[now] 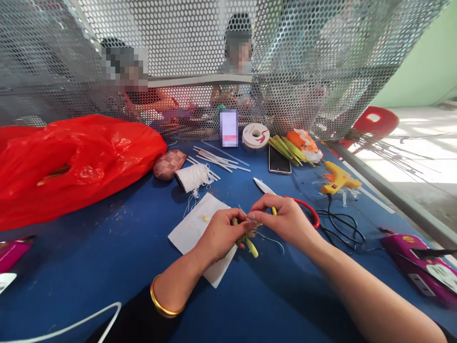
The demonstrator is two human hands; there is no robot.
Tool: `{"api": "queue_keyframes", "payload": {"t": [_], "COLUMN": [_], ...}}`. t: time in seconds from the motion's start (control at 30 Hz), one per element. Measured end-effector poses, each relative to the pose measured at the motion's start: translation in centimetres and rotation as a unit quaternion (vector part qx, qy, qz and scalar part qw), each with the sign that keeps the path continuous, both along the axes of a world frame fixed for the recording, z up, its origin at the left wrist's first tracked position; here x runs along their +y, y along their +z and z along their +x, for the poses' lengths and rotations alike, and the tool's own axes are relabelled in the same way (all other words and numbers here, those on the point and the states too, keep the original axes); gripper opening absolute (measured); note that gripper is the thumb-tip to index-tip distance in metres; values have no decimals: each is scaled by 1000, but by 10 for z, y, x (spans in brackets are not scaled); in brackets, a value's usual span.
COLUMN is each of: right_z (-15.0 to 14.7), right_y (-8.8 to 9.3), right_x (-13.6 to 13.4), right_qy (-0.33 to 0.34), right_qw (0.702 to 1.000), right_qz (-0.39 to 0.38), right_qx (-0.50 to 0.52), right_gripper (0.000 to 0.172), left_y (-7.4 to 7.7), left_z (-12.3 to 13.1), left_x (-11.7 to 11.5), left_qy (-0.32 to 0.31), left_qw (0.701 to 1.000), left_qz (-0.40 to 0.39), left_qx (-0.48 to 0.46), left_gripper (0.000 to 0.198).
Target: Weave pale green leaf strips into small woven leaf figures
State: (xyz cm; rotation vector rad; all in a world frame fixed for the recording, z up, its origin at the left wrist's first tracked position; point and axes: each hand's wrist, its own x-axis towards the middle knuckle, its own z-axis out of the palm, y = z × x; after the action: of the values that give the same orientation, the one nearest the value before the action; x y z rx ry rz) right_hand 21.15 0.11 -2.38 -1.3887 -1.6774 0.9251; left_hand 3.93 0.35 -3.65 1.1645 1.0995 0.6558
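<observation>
My left hand [221,233] is closed around a small yellow-green bundle of leaf-like strips [252,248], whose pale end pokes out below the fingers. Fingertips of my right hand [285,218] pinch together against the bundle's top, and what lies between them is hidden. A thin white thread [274,240] trails out beside the bundle. Under my left hand lies a folded white paper [191,228] with a small pale yellow bit [205,218] on it. Scissors [263,185] with a red handle rest partly behind my right hand.
Behind are a white thread spool [194,177], white sticks [217,159], a checkered pouch [170,164], a ribbon roll [255,135], and a phone [280,161] under green husks [291,150]. A glue gun [339,177], its cord, and a red bag [82,162] flank the blue table.
</observation>
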Motion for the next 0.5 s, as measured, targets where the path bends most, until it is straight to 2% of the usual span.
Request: {"api": "queue_keyframes", "payload": {"t": [0.13,0.27,0.5], "right_z": [-7,-9,-8], "right_y": [-1,0,-2], "right_x": [-4,-4,-1], "right_qy": [21,32,-29], "right_qw": [998,996,988], "right_qz": [-56,-80,-76], "right_qx": [-18,12,132], "right_gripper": [15,21,21], "left_y": [-5,0,11], "left_z": [1,2,4], "left_x": [1,1,-1], "left_qy": [10,27,66], "left_qw": [999,999,996], "left_qz": [21,-9,-54], "left_qx": [39,18,-25], "left_gripper": [24,13,16]}}
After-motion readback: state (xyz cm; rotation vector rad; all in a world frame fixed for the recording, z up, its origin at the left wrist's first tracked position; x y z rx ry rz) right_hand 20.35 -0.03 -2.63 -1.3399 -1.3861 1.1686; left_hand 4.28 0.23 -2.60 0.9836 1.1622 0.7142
